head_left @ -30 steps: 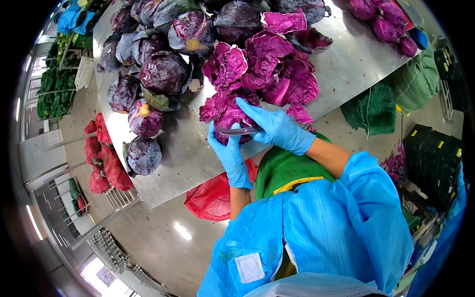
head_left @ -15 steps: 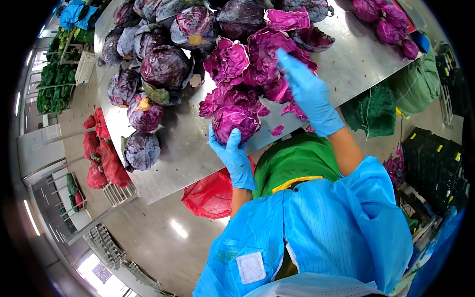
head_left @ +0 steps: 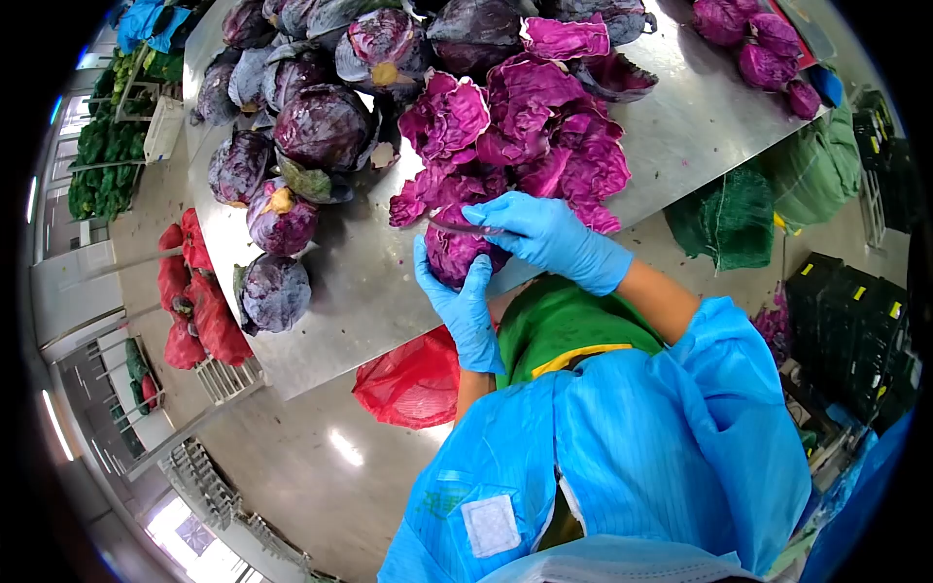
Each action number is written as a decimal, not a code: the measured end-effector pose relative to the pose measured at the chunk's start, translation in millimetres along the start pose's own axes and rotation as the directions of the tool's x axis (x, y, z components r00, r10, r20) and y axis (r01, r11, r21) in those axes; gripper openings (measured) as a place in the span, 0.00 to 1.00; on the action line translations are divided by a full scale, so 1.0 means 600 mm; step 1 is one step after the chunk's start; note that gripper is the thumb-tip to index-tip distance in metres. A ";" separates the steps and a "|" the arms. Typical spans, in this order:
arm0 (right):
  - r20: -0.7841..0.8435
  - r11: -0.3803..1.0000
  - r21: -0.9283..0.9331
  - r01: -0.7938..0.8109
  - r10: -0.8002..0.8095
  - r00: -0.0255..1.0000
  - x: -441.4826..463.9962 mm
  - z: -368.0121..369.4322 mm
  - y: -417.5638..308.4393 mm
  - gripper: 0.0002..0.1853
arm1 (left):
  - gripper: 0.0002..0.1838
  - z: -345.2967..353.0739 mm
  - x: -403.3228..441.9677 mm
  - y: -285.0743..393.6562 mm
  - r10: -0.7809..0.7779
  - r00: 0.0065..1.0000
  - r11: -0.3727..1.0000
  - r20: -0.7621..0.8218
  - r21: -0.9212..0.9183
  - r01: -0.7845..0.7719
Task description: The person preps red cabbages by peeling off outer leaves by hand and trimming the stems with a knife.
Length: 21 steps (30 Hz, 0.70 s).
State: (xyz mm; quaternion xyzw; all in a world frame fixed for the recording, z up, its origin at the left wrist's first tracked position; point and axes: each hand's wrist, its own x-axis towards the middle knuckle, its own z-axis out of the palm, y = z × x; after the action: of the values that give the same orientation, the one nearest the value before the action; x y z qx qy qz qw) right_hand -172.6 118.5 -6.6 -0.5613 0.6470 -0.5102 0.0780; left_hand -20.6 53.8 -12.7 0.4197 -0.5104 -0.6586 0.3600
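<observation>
My left hand (head_left: 463, 306) cradles a peeled red cabbage (head_left: 449, 255) near the table's front edge, thumb and fingers around its lower sides. My right hand (head_left: 559, 238) is closed over the top of that cabbage. Its fingertips pinch a thin, dark purple cabbage leaf (head_left: 465, 228) seen edge-on; whether it is still attached I cannot tell. Just beyond my hands lies a heap of loose purple leaves (head_left: 535, 126).
Unpeeled red cabbages (head_left: 326, 131) crowd the left and back of the metal table (head_left: 360, 301). Several peeled cabbages (head_left: 768, 63) sit at the far right. A red mesh bag (head_left: 408, 379) hangs below the front edge; dark crates (head_left: 846, 325) are stacked at right.
My right hand has come down and left from the leaf heap to the cabbage, its stretched fingers now pinching a leaf. My left hand keeps its hold, with the cabbage slightly turned.
</observation>
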 end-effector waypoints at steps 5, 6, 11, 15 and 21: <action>-0.109 0.937 -0.343 0.063 -0.107 0.988 0.002 -0.009 -0.001 0.20 | 0.45 0.008 0.002 0.011 -0.058 0.996 0.997 -0.065 0.048 0.062; -0.205 0.943 -0.332 0.017 -0.090 0.975 -0.001 -0.014 0.016 0.21 | 0.44 0.008 0.001 0.017 -0.126 0.988 0.991 -0.091 -0.043 0.123; -0.400 0.881 -0.390 -0.266 0.099 0.911 0.000 -0.083 0.063 0.24 | 0.41 -0.018 0.000 0.011 -0.226 0.969 0.960 -0.100 -0.190 0.204; 0.028 0.898 0.145 -0.416 0.416 0.909 -0.022 -0.049 0.009 0.28 | 0.41 -0.027 -0.007 0.000 -0.189 0.981 0.963 -0.037 -0.204 0.177; 0.161 0.751 0.256 -0.609 0.588 0.793 -0.045 0.038 -0.018 0.26 | 0.41 -0.001 -0.014 0.036 -0.311 0.945 0.931 -0.106 -0.236 0.280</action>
State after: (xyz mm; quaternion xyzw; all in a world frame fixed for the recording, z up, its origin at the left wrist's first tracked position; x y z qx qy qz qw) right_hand -140.7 129.0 -22.2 -0.3242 0.7057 -0.5288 0.3425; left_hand -15.6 56.4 10.1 0.4954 -0.3393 -0.7259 0.3355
